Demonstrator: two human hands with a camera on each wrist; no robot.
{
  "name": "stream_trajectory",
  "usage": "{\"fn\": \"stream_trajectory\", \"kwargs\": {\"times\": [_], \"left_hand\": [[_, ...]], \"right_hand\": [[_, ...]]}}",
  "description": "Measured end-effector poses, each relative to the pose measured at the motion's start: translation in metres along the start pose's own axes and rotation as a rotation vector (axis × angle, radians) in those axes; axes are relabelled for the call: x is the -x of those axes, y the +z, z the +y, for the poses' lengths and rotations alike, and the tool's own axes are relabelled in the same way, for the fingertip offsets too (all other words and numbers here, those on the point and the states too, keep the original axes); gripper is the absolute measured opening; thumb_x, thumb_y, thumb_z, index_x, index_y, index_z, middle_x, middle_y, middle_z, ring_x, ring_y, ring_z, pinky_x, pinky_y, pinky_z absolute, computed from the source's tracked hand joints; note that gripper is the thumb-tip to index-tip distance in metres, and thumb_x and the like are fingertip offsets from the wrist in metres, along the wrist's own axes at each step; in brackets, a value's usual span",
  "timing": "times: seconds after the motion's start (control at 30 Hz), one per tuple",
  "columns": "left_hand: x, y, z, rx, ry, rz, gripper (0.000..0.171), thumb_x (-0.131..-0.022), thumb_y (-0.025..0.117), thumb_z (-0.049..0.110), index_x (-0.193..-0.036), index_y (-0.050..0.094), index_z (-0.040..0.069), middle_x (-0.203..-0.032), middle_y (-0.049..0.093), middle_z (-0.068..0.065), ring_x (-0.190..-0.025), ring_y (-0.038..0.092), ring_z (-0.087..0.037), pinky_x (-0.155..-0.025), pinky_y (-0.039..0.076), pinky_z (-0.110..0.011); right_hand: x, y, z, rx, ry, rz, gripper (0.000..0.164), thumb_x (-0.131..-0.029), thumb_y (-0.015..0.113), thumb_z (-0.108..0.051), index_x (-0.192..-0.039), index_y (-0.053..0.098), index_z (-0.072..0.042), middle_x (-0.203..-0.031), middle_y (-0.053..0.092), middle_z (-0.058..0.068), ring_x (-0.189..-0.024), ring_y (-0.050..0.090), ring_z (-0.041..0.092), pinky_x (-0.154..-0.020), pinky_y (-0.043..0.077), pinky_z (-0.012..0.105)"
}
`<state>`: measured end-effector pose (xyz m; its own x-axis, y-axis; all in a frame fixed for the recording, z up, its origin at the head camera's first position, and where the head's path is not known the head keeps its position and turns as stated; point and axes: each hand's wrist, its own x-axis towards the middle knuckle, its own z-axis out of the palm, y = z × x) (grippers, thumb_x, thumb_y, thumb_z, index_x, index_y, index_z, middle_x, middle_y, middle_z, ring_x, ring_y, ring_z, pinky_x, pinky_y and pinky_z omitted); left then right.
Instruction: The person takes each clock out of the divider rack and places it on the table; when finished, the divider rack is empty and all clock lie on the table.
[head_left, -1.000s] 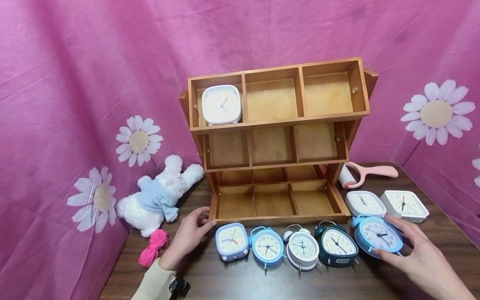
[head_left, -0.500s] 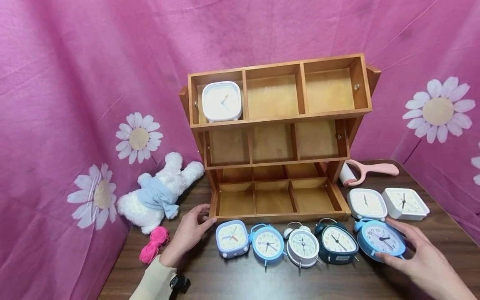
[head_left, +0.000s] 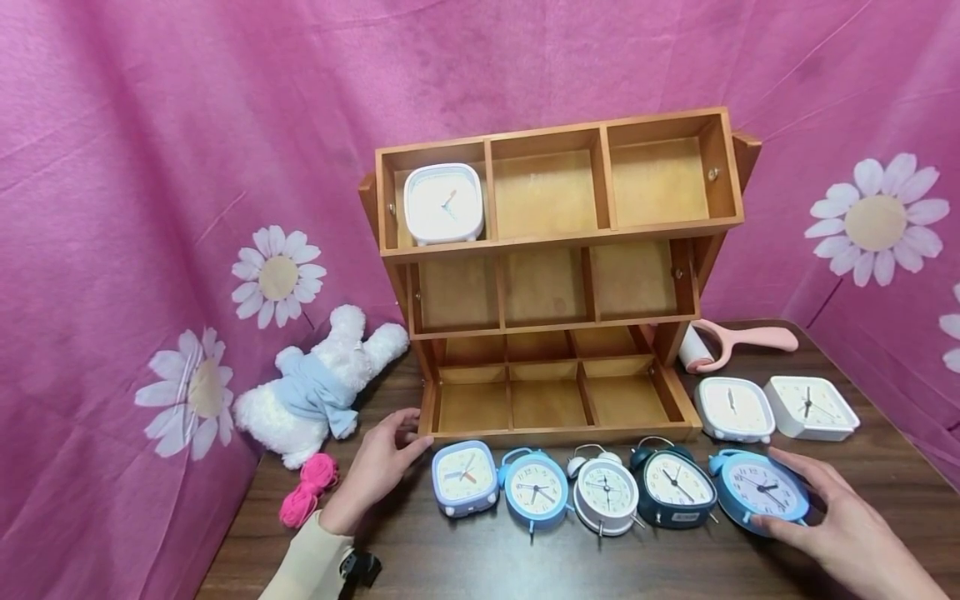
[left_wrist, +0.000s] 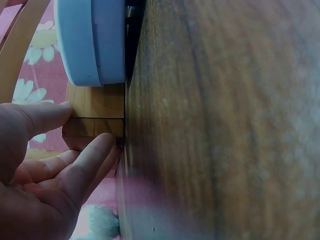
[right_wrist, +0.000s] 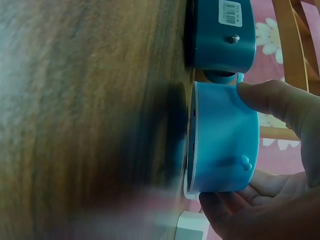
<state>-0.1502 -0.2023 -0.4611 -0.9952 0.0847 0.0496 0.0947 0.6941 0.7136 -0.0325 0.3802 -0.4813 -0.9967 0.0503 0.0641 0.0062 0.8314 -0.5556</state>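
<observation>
On the right, my right hand [head_left: 851, 521] grips a round blue alarm clock [head_left: 761, 489], thumb on its near side and fingers round its far side. The clock lies face up at the end of a row of clocks; in the right wrist view its blue side [right_wrist: 225, 135] shows close to the wood. My left hand [head_left: 382, 467] holds the front left corner of a tiered wooden shelf [head_left: 562, 435], thumb and fingers on either side of the base corner [left_wrist: 92, 127]. A white square clock [head_left: 442, 204] stands in the shelf's top left compartment.
Along the shelf's front lie a lavender clock [head_left: 464, 479], a blue twin [head_left: 536, 492], a white clock [head_left: 604, 493] and a dark green clock [head_left: 675, 490]. Two white clocks [head_left: 735, 408] and a pink lint roller [head_left: 750, 340] are right; a plush toy [head_left: 315, 396] and pink yarn [head_left: 307, 492] left.
The blue alarm clock has come down and slightly nearer in my right hand, off the edge of the white clock behind it. My left hand stays at the shelf corner.
</observation>
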Motion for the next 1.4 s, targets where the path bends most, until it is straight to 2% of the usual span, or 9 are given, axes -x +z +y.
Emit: {"fn": "stream_trajectory", "kwargs": {"times": [0.1, 0.2, 0.33, 0.53, 0.7, 0.77, 0.87, 0.97, 1.4], "left_hand": [[0.000, 0.000, 0.000, 0.001, 0.002, 0.001, 0.043, -0.104, 0.083, 0.019, -0.141, 0.070, 0.003, -0.129, 0.080, -0.017, -0.109, 0.080, -0.027, -0.096, 0.066, -0.049], [0.000, 0.000, 0.001, 0.000, -0.003, 0.001, 0.043, -0.104, 0.083, 0.019, -0.141, 0.070, 0.004, -0.129, 0.080, -0.017, -0.110, 0.080, -0.027, -0.096, 0.066, -0.048], [0.000, 0.000, 0.001, -0.004, -0.005, 0.001, 0.043, -0.104, 0.083, 0.020, -0.141, 0.070, 0.004, -0.129, 0.080, -0.016, -0.110, 0.080, -0.027, -0.097, 0.066, -0.049], [0.000, 0.001, -0.001, -0.004, -0.003, 0.004, 0.043, -0.103, 0.083, 0.020, -0.141, 0.070, 0.003, -0.128, 0.080, -0.017, -0.109, 0.081, -0.027, -0.096, 0.066, -0.050], [0.000, 0.001, -0.002, -0.003, -0.005, 0.006, 0.043, -0.103, 0.083, 0.020, -0.141, 0.070, 0.004, -0.128, 0.081, -0.017, -0.108, 0.081, -0.027, -0.097, 0.066, -0.050], [0.000, 0.000, -0.001, -0.002, -0.006, 0.005, 0.043, -0.103, 0.083, 0.019, -0.141, 0.070, 0.004, -0.128, 0.080, -0.017, -0.109, 0.081, -0.027, -0.097, 0.066, -0.050], [0.000, 0.000, 0.000, 0.003, -0.008, 0.001, 0.043, -0.103, 0.083, 0.019, -0.141, 0.070, 0.003, -0.129, 0.080, -0.017, -0.109, 0.080, -0.027, -0.097, 0.066, -0.050], [0.000, 0.000, 0.001, 0.006, -0.011, -0.002, 0.043, -0.103, 0.083, 0.019, -0.141, 0.070, 0.003, -0.129, 0.080, -0.017, -0.109, 0.080, -0.027, -0.096, 0.066, -0.050], [0.000, 0.001, 0.000, 0.008, -0.011, -0.003, 0.042, -0.103, 0.083, 0.019, -0.141, 0.070, 0.004, -0.128, 0.080, -0.017, -0.109, 0.079, -0.027, -0.096, 0.066, -0.049]], "right_hand": [[0.000, -0.001, 0.001, 0.011, 0.003, 0.000, 0.098, -0.090, 0.094, -0.031, -0.166, 0.042, 0.002, -0.158, 0.043, 0.043, -0.131, 0.046, 0.063, -0.111, 0.036, 0.054], [0.001, -0.002, 0.002, 0.010, 0.009, -0.008, 0.098, -0.091, 0.094, -0.033, -0.166, 0.042, 0.002, -0.158, 0.043, 0.043, -0.131, 0.046, 0.063, -0.111, 0.036, 0.053], [0.000, -0.004, 0.001, 0.002, 0.046, -0.065, 0.102, -0.094, 0.092, -0.037, -0.168, 0.036, 0.004, -0.161, 0.037, 0.046, -0.134, 0.042, 0.066, -0.103, 0.035, 0.079], [0.001, -0.003, 0.004, -0.006, 0.043, -0.071, 0.103, -0.094, 0.092, -0.035, -0.169, 0.034, 0.005, -0.161, 0.036, 0.046, -0.133, 0.042, 0.066, -0.102, 0.035, 0.080], [0.003, 0.000, 0.010, 0.006, -0.006, -0.001, 0.099, -0.090, 0.095, -0.031, -0.167, 0.042, 0.001, -0.157, 0.044, 0.042, -0.129, 0.045, 0.058, -0.103, 0.034, 0.023], [0.004, 0.000, 0.011, 0.007, -0.008, 0.010, 0.097, -0.091, 0.095, -0.031, -0.166, 0.043, 0.001, -0.157, 0.045, 0.042, -0.129, 0.046, 0.058, -0.098, 0.029, 0.015], [0.003, -0.002, 0.009, 0.007, 0.008, 0.001, 0.095, -0.093, 0.093, -0.030, -0.166, 0.042, 0.003, -0.157, 0.042, 0.043, -0.131, 0.045, 0.061, -0.116, 0.036, 0.041], [0.001, -0.005, 0.005, 0.007, 0.041, -0.031, 0.095, -0.097, 0.090, -0.031, -0.166, 0.038, 0.007, -0.159, 0.038, 0.046, -0.132, 0.043, 0.066, -0.106, 0.035, 0.078], [-0.001, -0.013, -0.007, -0.011, 0.111, -0.088, 0.100, -0.102, 0.083, -0.042, -0.168, 0.030, 0.011, -0.162, 0.028, 0.049, -0.138, 0.038, 0.070, -0.107, 0.034, 0.087]]}}
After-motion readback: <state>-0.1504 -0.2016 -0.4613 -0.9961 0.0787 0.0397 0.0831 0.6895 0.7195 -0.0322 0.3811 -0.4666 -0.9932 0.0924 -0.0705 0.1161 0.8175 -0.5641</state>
